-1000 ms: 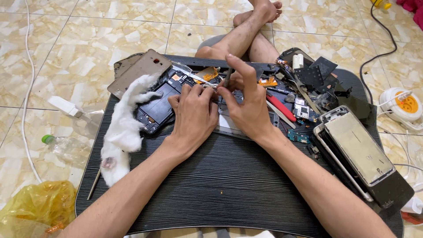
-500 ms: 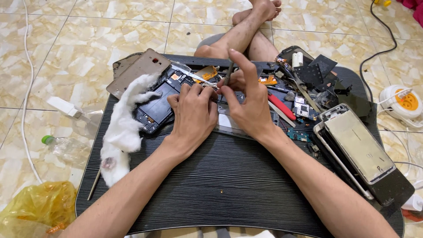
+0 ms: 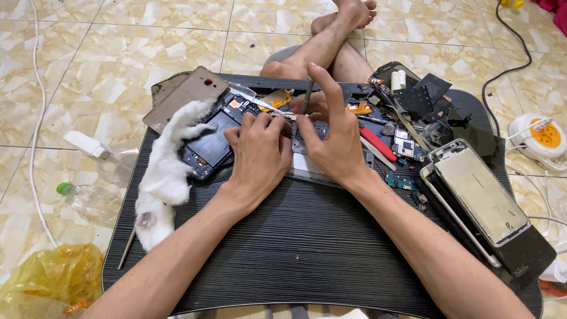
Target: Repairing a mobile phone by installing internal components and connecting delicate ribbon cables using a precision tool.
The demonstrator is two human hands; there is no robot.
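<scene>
**Two hands close in on an opened phone at the far edge of a black lap table**

A person seated on a tiled floor bends over a dark, ribbed lap table (image 3: 307, 260), both bare hands meeting near its far edge. The right hand (image 3: 333, 145) holds a slim grey tool (image 3: 306, 94) pinched between thumb and fingers, index finger raised; the tool stands close to upright, its lower tip coming down in front of the left fingertips. The left hand (image 3: 260, 156) lies flat, fingers together and pressed down on the work, holding nothing that can be made out. Beneath and between the hands sits a pale, flat phone part (image 3: 307, 168) (mostly hidden, so its exact kind cannot be told), its long side running roughly along the table's width. The tool tip lies just beyond that part toward the far edge, and the right hand is the nearer of the two to it.

Just left of the left hand lies an opened black phone body (image 3: 207, 145), angled toward the far-left corner, with a tan back cover (image 3: 186, 94) beyond it and a white cloth (image 3: 168, 177) trailing toward the left edge. A red tool (image 3: 378, 143) rests just right of the right hand, and stacked phone screens (image 3: 481, 198) occupy the right edge.
</scene>
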